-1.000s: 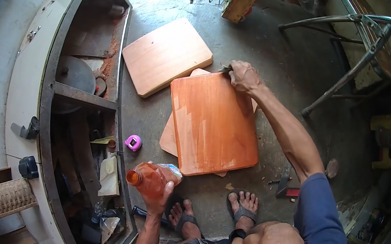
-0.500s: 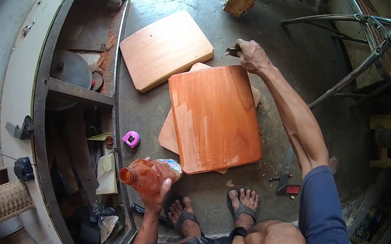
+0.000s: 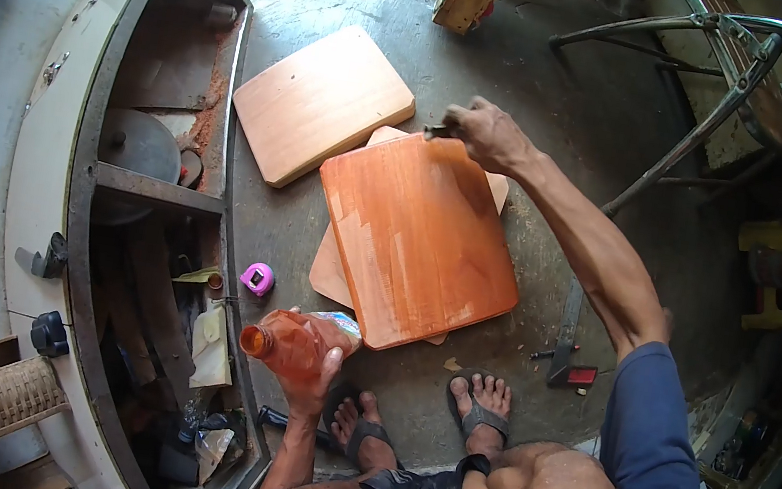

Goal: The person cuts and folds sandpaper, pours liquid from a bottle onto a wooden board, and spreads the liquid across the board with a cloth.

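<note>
My left hand (image 3: 309, 386) is closed around a clear plastic bottle (image 3: 295, 344) stained with reddish-orange liquid. The bottle lies tilted with its uncapped mouth to the left. At the far edge of a stained wooden board (image 3: 422, 239), my right hand (image 3: 490, 136) pinches a small dark piece (image 3: 438, 133), a rag or sponge; its exact kind is unclear. Reddish-orange stain covers most of the board, with paler streaks on its left part. Underneath, another pale board (image 3: 331, 271) pokes out at an angle.
An unstained board (image 3: 326, 103) rests on the floor at the upper left. A pink tape measure (image 3: 258, 277) lies beside the open cabinet (image 3: 161, 194). To the right are a try square (image 3: 567, 337) with a red-marked handle and a metal-framed folding chair (image 3: 674, 176).
My right hand has moved left and slightly down, bringing the dark piece onto the board's far edge. The bottle stays nearly still in my left hand. The view has shifted slightly.
</note>
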Demonstrator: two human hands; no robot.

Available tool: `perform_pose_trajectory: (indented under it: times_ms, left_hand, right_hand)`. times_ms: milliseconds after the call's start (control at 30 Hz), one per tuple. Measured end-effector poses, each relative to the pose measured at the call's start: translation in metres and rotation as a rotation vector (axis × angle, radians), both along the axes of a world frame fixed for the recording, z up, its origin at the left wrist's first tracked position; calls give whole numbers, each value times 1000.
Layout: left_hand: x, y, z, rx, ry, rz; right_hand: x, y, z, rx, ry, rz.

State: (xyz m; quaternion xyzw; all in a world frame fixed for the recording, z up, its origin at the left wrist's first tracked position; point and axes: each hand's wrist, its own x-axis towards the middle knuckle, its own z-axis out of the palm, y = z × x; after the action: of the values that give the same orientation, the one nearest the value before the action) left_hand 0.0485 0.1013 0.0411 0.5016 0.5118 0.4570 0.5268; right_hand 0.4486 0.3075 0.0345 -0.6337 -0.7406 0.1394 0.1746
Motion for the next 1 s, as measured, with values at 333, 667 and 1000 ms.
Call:
perform_pose_trajectory:
  times_ms: [333,667,1000]
  left_hand:
    - [7,6,6,107,15,-7]
    - [1,10,10,188,456,-129]
    - [14,12,62,502,991,-249]
  right_hand:
    - [-15,-147,-26,178,8,366]
    - [-81,-268,59,-102,403,-38]
    - [-142,-207,90,217,662,-220]
